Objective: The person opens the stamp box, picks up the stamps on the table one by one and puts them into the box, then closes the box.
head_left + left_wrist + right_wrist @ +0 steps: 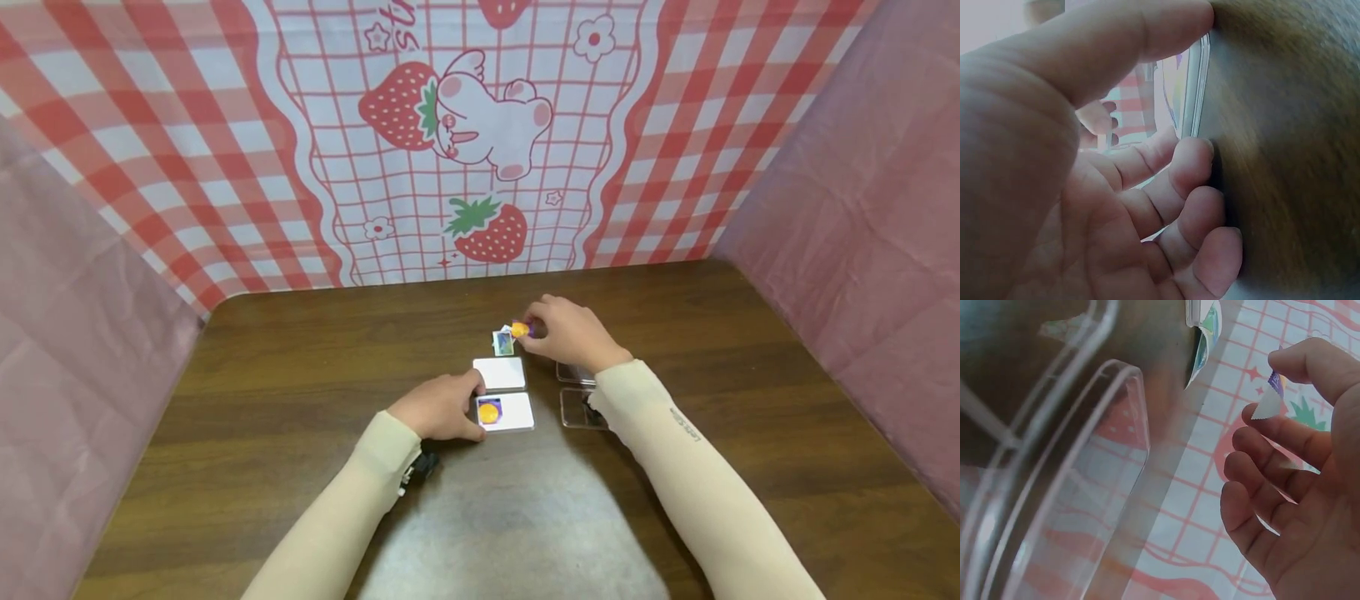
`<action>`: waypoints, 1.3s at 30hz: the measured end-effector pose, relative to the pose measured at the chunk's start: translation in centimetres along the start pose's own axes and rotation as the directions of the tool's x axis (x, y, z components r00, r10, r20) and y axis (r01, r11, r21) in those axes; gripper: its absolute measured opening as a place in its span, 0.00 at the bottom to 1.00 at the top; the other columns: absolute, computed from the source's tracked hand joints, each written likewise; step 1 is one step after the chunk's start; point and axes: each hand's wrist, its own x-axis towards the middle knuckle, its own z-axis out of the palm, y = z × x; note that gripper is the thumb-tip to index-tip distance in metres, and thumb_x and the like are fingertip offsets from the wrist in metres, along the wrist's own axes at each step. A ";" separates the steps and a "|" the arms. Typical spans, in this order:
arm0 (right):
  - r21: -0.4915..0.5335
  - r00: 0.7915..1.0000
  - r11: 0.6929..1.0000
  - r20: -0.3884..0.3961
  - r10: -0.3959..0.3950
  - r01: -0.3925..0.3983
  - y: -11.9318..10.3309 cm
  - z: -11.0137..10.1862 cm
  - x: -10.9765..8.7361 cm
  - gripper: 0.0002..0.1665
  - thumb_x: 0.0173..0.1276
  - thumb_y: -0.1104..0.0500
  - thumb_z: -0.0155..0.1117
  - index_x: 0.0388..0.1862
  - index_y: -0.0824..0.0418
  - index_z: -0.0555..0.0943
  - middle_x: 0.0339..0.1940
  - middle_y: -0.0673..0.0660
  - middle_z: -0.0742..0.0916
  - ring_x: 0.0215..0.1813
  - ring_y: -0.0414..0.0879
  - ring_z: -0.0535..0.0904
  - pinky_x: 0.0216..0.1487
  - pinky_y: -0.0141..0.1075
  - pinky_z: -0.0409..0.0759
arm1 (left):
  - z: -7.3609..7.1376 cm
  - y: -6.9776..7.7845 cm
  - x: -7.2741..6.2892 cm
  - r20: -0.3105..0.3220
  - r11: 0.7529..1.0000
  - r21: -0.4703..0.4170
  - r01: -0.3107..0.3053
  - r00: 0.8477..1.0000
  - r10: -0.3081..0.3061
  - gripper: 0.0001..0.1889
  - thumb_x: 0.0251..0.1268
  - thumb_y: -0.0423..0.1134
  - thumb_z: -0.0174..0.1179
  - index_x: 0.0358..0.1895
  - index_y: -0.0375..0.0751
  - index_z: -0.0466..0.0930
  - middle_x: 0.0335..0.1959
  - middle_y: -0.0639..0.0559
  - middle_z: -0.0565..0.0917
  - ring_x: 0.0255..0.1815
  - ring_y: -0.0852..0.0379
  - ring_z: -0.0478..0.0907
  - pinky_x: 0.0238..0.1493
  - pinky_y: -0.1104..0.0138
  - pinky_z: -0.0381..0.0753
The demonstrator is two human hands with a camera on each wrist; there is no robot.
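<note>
Between right thumb and index fingertip, my right hand [572, 332] pinches a small stamp-shaped sticker [1271, 394], purple and orange with a white zigzag-edged back. It is held above the table, beside a small pile of stamp-like stickers [503, 343]. My left hand [441, 406] holds the left end of a flat clear case [517, 412] with its thumb and fingers. That case has a white face and an orange-and-purple picture [489, 412] on its left part. Just behind it lies a similar white-faced case [498, 373].
Under the right forearm sit two clear flat cases, the front one [573, 408] partly covered by the sleeve and the rear one [567, 372] by the hand. The brown wooden table [300, 367] meets a red-and-white strawberry cloth [480, 167] at the back. Pink cloth [840, 233] hangs at both sides.
</note>
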 end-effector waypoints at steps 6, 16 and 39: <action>0.005 1.000 1.000 -0.026 -0.011 0.011 0.3 -0.1 -1.6 0.20 0.67 0.44 0.72 0.50 0.55 0.85 0.44 0.51 0.83 0.40 0.46 0.78 0.40 0.45 0.79 | 0.0 0.0 -0.1 -0.009 1.000 0.002 -0.009 1.000 0.009 0.27 0.55 0.52 0.77 0.52 0.48 0.74 0.35 0.54 0.79 0.35 0.56 0.76 0.41 0.60 0.76; 0.015 0.998 0.998 -0.038 -0.055 0.056 -1.1 0.0 -3.4 0.17 0.65 0.46 0.75 0.46 0.53 0.86 0.42 0.48 0.83 0.37 0.44 0.76 0.38 0.41 0.78 | -0.1 0.0 -0.1 -0.007 1.000 0.003 -0.018 1.000 0.018 0.27 0.56 0.51 0.77 0.52 0.47 0.75 0.35 0.53 0.79 0.36 0.56 0.76 0.41 0.60 0.76; 0.016 0.967 0.980 0.158 -0.198 0.198 -2.3 -0.8 -5.0 0.10 0.68 0.48 0.74 0.39 0.51 0.84 0.31 0.46 0.79 0.32 0.40 0.72 0.33 0.37 0.72 | 0.1 0.1 0.1 0.001 1.000 0.007 -0.013 1.000 0.013 0.26 0.55 0.51 0.77 0.52 0.48 0.74 0.33 0.53 0.79 0.34 0.56 0.76 0.38 0.61 0.75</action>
